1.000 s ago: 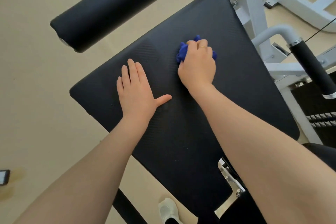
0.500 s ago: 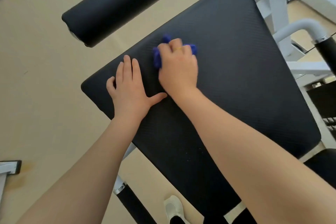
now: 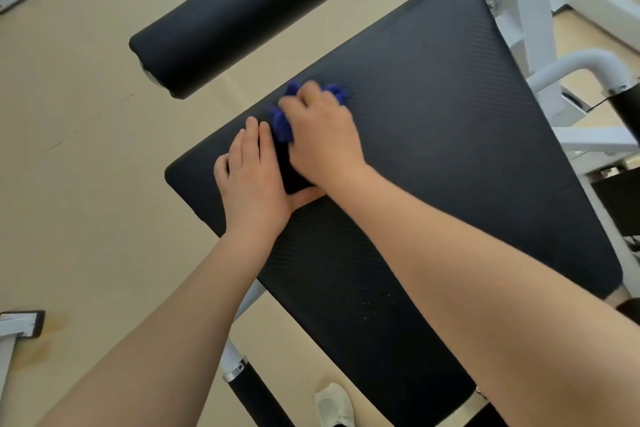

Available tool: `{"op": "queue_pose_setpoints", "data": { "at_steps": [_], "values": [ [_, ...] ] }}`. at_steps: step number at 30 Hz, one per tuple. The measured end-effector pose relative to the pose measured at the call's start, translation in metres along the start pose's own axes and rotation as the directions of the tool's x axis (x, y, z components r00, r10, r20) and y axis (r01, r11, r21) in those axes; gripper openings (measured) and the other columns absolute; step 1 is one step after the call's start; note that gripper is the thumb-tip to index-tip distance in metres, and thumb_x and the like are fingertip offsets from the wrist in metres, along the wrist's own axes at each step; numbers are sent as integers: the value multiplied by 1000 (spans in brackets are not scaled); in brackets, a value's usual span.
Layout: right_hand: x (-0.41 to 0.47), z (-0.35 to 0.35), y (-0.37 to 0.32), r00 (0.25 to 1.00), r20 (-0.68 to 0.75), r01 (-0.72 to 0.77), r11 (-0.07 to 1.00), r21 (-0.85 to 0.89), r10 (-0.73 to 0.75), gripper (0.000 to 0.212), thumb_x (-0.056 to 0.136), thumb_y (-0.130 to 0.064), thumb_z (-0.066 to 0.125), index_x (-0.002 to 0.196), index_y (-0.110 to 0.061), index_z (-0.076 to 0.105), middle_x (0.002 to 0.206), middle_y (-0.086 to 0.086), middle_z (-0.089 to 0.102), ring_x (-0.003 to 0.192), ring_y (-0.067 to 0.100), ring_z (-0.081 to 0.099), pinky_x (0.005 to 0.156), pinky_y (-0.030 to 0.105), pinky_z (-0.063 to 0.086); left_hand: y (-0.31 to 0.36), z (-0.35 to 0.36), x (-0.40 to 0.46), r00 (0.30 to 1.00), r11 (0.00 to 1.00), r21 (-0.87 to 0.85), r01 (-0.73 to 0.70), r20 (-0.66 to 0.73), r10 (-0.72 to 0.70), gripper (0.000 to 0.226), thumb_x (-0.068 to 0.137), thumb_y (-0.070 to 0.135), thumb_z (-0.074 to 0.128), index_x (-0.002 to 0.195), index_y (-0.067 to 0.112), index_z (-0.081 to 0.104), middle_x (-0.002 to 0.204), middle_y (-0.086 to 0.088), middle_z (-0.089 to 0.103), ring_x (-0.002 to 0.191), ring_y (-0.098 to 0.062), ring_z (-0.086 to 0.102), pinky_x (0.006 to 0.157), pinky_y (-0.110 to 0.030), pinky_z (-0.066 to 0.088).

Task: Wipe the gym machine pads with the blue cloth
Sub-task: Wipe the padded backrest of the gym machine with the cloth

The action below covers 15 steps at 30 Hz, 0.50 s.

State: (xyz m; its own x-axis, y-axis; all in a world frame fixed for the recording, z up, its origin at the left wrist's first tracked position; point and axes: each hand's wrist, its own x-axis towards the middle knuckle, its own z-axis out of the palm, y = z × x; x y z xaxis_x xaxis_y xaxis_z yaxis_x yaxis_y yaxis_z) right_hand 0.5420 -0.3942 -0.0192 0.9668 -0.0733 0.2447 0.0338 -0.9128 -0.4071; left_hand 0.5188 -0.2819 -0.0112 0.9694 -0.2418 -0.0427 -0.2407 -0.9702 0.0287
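A: Blue cloth (image 3: pixel 282 123), one, bunched under the right hand (image 3: pixel 320 139), whose fingers curl closed over it on the flat black pad (image 3: pixel 450 156).

B: Pads: two, counting the roller pad (image 3: pixel 235 15) beyond it. The left hand (image 3: pixel 247 180) lies flat beside the cloth, fingers extended, gripping nothing. One white shoe (image 3: pixel 334 406) below.

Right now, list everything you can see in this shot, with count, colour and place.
flat textured black pad: one, black, centre, under both hands.
cylindrical black roller pad: one, black, upper left, beyond the flat pad.
crumpled blue cloth: one, blue, on the flat pad, under the right hand.
white metal frame: one, white, upper right.
white shoe: one, white, bottom, on the floor.
beige floor: beige, left.
left hand: flat on the pad.
right hand: pressing the cloth.
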Motion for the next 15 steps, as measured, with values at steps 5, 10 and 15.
{"op": "queue_pose_setpoints", "data": {
  "at_steps": [5, 10, 15],
  "values": [
    [5, -10, 18, 988, 112, 109, 994, 6, -109, 38, 86, -19, 57, 124, -18, 54, 123, 8, 49, 107, 25, 49, 77, 33, 42, -5, -3, 0, 999, 998, -55, -16, 33, 18, 114, 67, 67, 63, 149, 11, 8, 159, -7, 7, 145, -21, 9, 115, -41, 13],
    [20, -8, 15, 914, 40, -405, 914, 25, 404, 40, 88, -20, 56, 126, -14, 46, 126, 11, 44, 107, 28, 48, 74, 33, 45, -26, -10, -14, 999, 999, -34, 15, 31, -14, 118, 62, 70, 65, 148, 9, 11, 158, -10, 8, 145, -24, 9, 116, -42, 13],
    [-16, 7, -41, 990, 141, -6, 1000, 29, 2, 45, 87, -23, 56, 130, -15, 45, 129, 10, 46, 109, 25, 49, 75, 29, 44, -42, -5, -30, 994, 996, -19, 88, 61, -87, 119, 62, 65, 69, 148, 7, 10, 158, -16, 3, 146, -29, 1, 117, -44, 9]
  ]
}}
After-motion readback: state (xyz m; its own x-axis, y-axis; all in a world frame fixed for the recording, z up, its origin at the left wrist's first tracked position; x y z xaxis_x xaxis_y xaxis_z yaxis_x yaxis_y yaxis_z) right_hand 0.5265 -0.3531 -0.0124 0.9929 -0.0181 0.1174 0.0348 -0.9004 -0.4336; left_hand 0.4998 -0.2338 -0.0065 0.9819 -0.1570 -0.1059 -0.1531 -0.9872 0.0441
